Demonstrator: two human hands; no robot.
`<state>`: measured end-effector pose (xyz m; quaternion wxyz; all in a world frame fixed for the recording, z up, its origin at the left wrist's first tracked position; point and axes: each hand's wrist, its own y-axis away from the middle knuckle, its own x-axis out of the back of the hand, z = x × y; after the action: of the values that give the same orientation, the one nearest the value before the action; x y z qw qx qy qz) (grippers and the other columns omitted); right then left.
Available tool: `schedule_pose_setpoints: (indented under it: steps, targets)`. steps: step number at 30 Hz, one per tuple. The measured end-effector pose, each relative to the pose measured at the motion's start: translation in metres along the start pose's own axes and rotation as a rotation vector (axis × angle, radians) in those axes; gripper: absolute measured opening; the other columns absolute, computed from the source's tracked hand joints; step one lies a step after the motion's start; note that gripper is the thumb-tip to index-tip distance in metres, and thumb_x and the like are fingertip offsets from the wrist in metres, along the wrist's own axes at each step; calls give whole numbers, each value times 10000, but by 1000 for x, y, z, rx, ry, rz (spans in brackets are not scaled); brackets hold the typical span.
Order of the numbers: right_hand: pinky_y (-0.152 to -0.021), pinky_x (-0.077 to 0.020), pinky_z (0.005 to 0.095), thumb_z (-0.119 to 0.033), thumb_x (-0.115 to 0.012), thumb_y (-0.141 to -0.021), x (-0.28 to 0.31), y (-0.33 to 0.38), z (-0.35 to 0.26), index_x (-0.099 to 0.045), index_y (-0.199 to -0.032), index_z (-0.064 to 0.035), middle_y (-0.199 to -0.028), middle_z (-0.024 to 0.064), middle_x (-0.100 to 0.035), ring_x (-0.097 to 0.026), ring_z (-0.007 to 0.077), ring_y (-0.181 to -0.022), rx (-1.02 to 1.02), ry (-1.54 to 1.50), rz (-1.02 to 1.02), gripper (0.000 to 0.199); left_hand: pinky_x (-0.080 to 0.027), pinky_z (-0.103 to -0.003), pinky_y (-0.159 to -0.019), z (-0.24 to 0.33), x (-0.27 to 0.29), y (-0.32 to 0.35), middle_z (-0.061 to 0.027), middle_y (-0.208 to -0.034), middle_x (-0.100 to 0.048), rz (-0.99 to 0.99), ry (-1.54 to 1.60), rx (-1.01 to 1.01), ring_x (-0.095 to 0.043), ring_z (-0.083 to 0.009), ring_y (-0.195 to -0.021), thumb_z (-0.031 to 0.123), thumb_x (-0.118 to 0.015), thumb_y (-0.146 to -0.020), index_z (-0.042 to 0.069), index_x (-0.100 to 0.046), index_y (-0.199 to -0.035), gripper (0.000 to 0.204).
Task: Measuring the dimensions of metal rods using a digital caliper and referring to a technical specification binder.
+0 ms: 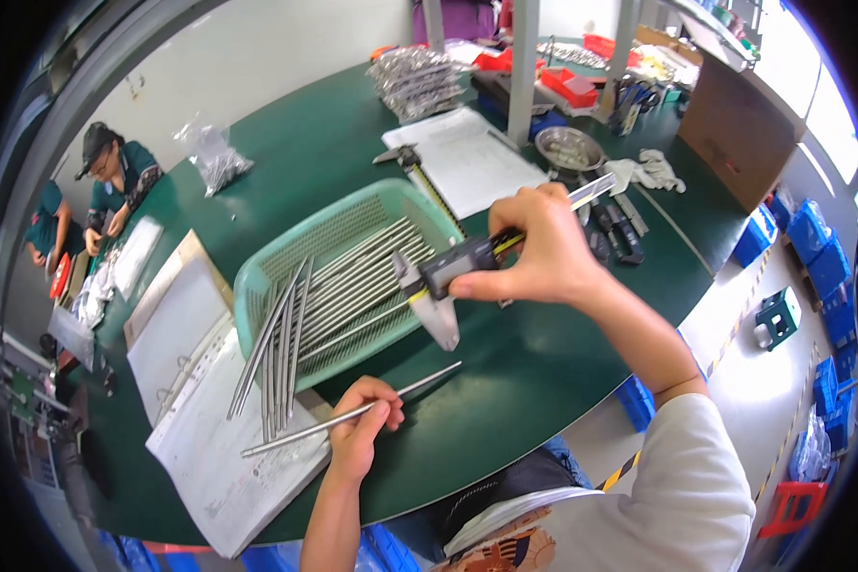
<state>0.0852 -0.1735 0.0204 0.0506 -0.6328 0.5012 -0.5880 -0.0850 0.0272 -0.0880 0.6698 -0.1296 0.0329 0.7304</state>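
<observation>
My left hand (360, 429) is closed around a thin metal rod (291, 439), which slants up to the right over the near part of the table. In my right hand (548, 248) is a digital caliper (456, 266), its jaws pointing down toward the near side, apart from the rod. Behind both hands stands a pale green plastic basket (248, 286) with several metal rods (357, 272) lying in it. A bundle of similar rods (281, 348) leans across its left end, the lower ends over an open ring binder (200, 429).
A second caliper (409, 160) lies behind the basket beside white sheets (477, 153). Farther back are bagged parts (415, 81), a metal bowl (569, 151) and red trays (570, 88). Dark-handled tools (622, 234) lie right. Two people (114, 176) work at far left.
</observation>
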Motion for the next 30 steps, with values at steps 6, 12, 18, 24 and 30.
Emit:
schedule_pose_setpoints:
  steps: [6, 12, 18, 24, 30]
  targets:
    - [-646, -336, 305, -496, -720, -427, 4, 4, 5, -541, -660, -43, -585, 63, -532, -521, 225, -587, 12, 71, -186, 540, -388, -201, -558, 40, 7, 22, -53, -746, -464, 66, -334, -18, -471, -97, -618, 117, -471, -811, -9, -501, -791, 131]
    - [-603, -350, 323, -396, -717, -491, 1, 3, 12, -535, -704, -69, -594, 47, -536, -535, 238, -604, 101, 61, -233, 431, -351, -230, -491, 90, 9, 35, -52, -605, -474, 177, -760, 84, -442, -100, -536, 90, -493, -773, -5, -503, -695, 123]
    - [-449, -371, 333, -469, -701, -487, 3, 4, 15, -531, -671, -63, -575, 50, -508, -510, 251, -514, 331, 87, -182, 478, -338, -254, -470, 89, 5, 26, -76, -573, -472, 132, -993, 65, -445, -156, -501, 66, -535, -722, 10, -491, -662, 93]
    - [-452, -382, 314, -449, -688, -537, -7, 9, 21, -537, -669, -58, -586, 44, -510, -515, 246, -524, 207, -23, -212, 439, -335, -245, -451, 91, 6, 28, -37, -579, -496, 102, -857, 258, -452, -103, -495, 97, -502, -778, 12, -499, -709, 110]
    - [-443, -360, 331, -388, -652, -620, -8, 19, 28, -519, -766, -59, -635, 55, -495, -489, 252, -508, 412, 21, -221, 384, -428, -222, -535, 85, 8, 34, -67, -688, -571, 119, -845, 447, -537, -122, -597, 180, -413, -844, 0, -554, -814, 230]
